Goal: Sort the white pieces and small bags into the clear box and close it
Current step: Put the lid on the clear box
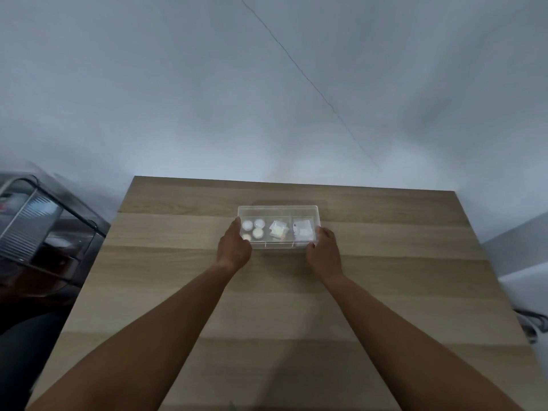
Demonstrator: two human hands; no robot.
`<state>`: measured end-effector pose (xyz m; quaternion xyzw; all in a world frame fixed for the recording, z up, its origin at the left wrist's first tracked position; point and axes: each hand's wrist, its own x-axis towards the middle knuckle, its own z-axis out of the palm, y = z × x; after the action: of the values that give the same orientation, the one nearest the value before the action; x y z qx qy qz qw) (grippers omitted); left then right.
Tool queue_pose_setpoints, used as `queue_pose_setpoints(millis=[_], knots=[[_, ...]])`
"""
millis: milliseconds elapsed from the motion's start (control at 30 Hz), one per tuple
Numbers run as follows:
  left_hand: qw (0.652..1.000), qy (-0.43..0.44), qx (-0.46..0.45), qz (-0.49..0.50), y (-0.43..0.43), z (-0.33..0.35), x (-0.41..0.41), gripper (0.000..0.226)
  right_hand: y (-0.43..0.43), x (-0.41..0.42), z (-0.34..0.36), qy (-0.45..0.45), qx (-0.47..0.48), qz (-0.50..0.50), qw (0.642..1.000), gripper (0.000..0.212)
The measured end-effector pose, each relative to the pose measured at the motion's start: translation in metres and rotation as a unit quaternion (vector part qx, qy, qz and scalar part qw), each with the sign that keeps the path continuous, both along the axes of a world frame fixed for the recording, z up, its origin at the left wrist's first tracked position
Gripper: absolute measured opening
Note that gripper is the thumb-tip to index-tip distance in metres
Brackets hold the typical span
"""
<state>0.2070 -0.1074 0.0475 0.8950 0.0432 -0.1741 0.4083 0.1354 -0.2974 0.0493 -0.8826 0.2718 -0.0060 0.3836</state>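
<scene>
A clear box with three compartments sits on the wooden table, towards its far side. Several round white pieces lie in its left compartment. A small bag lies in the middle compartment and another small bag in the right one. My left hand grips the box's left end. My right hand grips its right end near the front corner. Whether a lid covers the box I cannot tell.
A dark metal rack with a ribbed panel stands off the table's left edge. A white object with a cable lies past the right edge. A pale wall rises behind the table's far edge.
</scene>
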Motion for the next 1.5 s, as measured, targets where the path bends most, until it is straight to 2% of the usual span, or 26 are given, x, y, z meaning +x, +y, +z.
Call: queue_pose_setpoints(millis=[467, 633, 700, 767, 867, 933, 1033, 1267, 1500], knots=[[0.999, -0.011, 0.011, -0.035, 0.000, 0.002, 0.011, 0.064, -0.008, 0.006, -0.005, 0.008, 0.001, 0.007, 1.000, 0.051], [0.995, -0.085, -0.036, -0.038, 0.006, 0.004, -0.004, 0.050, -0.012, -0.002, -0.007, -0.027, 0.007, -0.009, 1.000, 0.054], [0.994, -0.097, -0.035, -0.027, 0.011, 0.003, -0.015, 0.050, -0.013, -0.011, -0.009, -0.043, 0.000, -0.005, 0.999, 0.049], [0.995, -0.097, -0.002, -0.030, 0.018, -0.002, -0.027, 0.054, -0.014, -0.022, -0.014, -0.049, -0.012, -0.007, 0.999, 0.042], [0.988, -0.102, 0.087, -0.076, 0.032, -0.014, -0.050, 0.056, -0.014, -0.043, -0.023, 0.011, -0.024, -0.017, 1.000, 0.051], [0.977, -0.114, 0.140, -0.112, 0.040, -0.023, -0.066, 0.058, -0.011, -0.056, -0.031, 0.053, -0.060, -0.002, 0.997, 0.055], [0.965, -0.107, 0.197, -0.140, 0.049, -0.038, -0.088, 0.065, -0.003, -0.076, -0.040, 0.062, -0.114, 0.024, 0.991, 0.052], [0.936, -0.070, 0.270, -0.214, 0.064, -0.062, -0.115, 0.077, 0.009, -0.106, -0.060, 0.132, -0.204, 0.112, 0.963, 0.064], [0.923, -0.057, 0.297, -0.238, 0.066, -0.061, -0.112, 0.077, 0.000, -0.105, -0.057, 0.174, -0.203, 0.162, 0.950, 0.071]])
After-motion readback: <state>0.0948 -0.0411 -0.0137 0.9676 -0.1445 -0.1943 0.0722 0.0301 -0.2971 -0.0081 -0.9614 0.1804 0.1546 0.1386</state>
